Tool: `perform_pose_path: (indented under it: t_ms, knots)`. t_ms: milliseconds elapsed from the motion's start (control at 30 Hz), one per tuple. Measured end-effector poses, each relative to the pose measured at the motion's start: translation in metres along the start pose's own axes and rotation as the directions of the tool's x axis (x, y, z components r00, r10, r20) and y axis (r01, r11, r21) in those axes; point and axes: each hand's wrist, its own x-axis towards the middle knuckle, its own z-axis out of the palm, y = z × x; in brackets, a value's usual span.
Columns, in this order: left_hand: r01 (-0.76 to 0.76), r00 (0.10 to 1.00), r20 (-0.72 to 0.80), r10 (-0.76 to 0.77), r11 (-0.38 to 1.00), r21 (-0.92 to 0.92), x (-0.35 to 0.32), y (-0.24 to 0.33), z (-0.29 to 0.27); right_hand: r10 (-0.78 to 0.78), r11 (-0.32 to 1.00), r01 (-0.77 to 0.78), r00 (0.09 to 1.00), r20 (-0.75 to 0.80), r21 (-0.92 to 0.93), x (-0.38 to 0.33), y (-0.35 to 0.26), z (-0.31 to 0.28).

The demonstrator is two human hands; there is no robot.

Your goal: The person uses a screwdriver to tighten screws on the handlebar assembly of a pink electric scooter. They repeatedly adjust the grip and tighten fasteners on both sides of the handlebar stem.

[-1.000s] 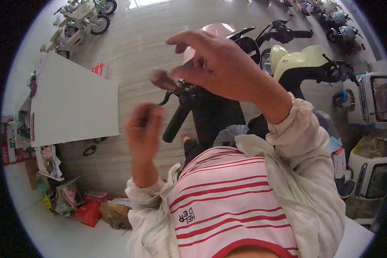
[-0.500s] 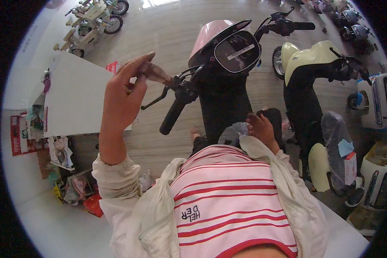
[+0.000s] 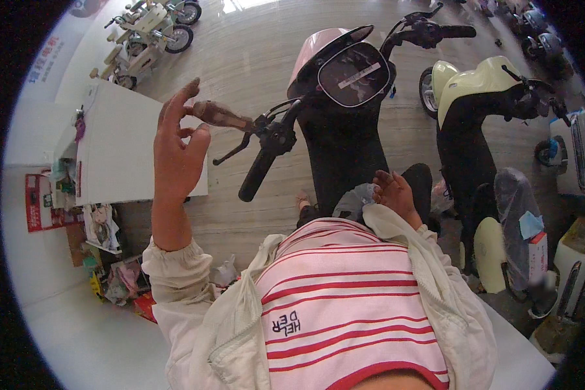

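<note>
My left hand is raised to the left of the scooter's handlebar, thumb and fingertips at the butt of a screwdriver. The screwdriver has a translucent brownish handle, and its far end meets the clamp of the left brake lever. Its tip is hidden there. Below the lever lies the black left grip. Low by my lap, my right hand has loosely bent fingers, apart, with nothing visible in them. It is beside the grey plastic-wrapped seat of the pink scooter.
A cream scooter stands to the right, with a plastic-wrapped seat behind it. On the left is a white table. Light-coloured bikes are parked at the far left, and a wrapped bag lies near my left sleeve.
My left hand has shifted slightly left and its fingers have spread, so more of the screwdriver handle shows. My right fingers have lifted a little. The view has moved slightly.
</note>
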Motion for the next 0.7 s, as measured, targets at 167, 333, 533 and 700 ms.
perform_pose_path:
  t_ms: [167,333,533,700]
  knots:
    - [0.111,0.994,-0.010,-0.112,0.969,0.220,0.002,0.000,0.002,0.002,1.000,-0.001,0.999,-0.049,0.021,0.001,-0.001,-0.005]
    - [-0.050,0.999,0.023,0.048,0.997,0.063,0.001,-0.003,0.001,-0.011,1.000,0.012,0.999,-0.030,0.021,0.006,0.001,-0.009]
    - [0.011,0.998,-0.059,-0.002,0.988,0.156,-0.001,0.001,0.004,0.010,1.000,-0.010,1.000,-0.016,0.006,0.008,0.000,-0.006]
    - [-0.036,0.999,0.002,0.036,0.995,0.094,-0.001,-0.001,-0.002,-0.003,1.000,0.002,0.999,-0.040,-0.028,0.007,-0.002,-0.014]
